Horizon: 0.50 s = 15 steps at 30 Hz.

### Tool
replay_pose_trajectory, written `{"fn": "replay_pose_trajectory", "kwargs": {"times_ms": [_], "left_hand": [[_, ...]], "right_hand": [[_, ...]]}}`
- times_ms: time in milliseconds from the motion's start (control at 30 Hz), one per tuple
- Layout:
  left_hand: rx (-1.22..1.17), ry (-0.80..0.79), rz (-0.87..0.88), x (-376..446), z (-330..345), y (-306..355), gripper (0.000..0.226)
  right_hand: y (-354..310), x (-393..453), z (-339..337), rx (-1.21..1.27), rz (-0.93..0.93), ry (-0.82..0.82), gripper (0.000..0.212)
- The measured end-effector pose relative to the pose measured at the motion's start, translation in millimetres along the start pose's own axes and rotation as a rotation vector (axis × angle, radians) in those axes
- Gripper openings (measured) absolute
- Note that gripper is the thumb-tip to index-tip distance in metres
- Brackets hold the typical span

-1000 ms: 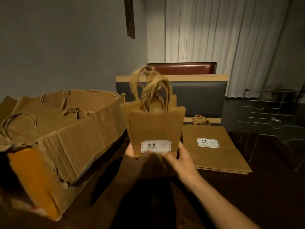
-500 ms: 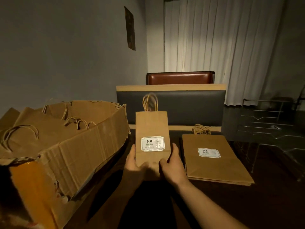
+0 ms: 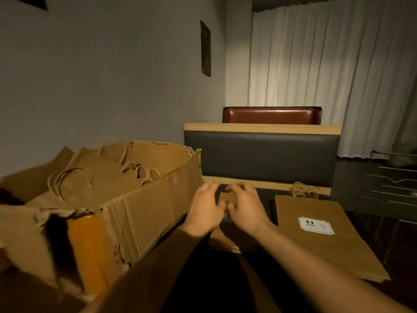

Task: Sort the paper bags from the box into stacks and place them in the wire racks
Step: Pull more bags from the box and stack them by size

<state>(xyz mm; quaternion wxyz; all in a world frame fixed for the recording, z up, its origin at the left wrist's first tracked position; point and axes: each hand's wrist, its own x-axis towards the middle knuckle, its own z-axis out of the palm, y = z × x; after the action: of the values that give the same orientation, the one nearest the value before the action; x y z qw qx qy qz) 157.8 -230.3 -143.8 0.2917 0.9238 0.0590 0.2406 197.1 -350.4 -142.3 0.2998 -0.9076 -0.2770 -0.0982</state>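
A small brown paper bag lies flat on the dark table, its far end showing between my hands. My left hand and my right hand rest side by side on its upper part, fingers curled at its far edge; they are blurred. A torn cardboard box at the left holds several brown bags with twisted handles. To the right, a flat stack of larger bags with a white 9.9 label lies on the table. A wire rack stands at the far right, partly cut off.
A dark padded bench back with a wooden top edge runs just behind the table, a brown leather seat behind it. Grey wall at the left, white curtain at the back right. The box's near corner is ripped.
The small bag, held upright in front of me a second ago, now lies flat on the table. Both hands slid forward to its far end. My view tilted upward.
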Motion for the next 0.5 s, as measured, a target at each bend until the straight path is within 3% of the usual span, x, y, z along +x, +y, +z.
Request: {"fn": "replay_pose_trajectory", "kwargs": {"times_ms": [167,267,367,500], "left_hand": [[0.148,0.237,0.143,-10,-140,25,0.048],[0.276,0.266,0.056,-9,-218,3,0.042],[0.406,0.163,-0.208,-5,-271,-53,0.037],[0.483,-0.161,-0.574,10,-296,-138,0.032]], "right_hand": [[-113,28,-44,0.147,-0.371,0.095,0.036],[-176,46,-46,0.198,-0.482,0.051,0.032],[-218,71,-24,0.142,-0.506,-0.139,0.031],[-244,122,28,-0.091,-0.496,-0.422,0.037]]}}
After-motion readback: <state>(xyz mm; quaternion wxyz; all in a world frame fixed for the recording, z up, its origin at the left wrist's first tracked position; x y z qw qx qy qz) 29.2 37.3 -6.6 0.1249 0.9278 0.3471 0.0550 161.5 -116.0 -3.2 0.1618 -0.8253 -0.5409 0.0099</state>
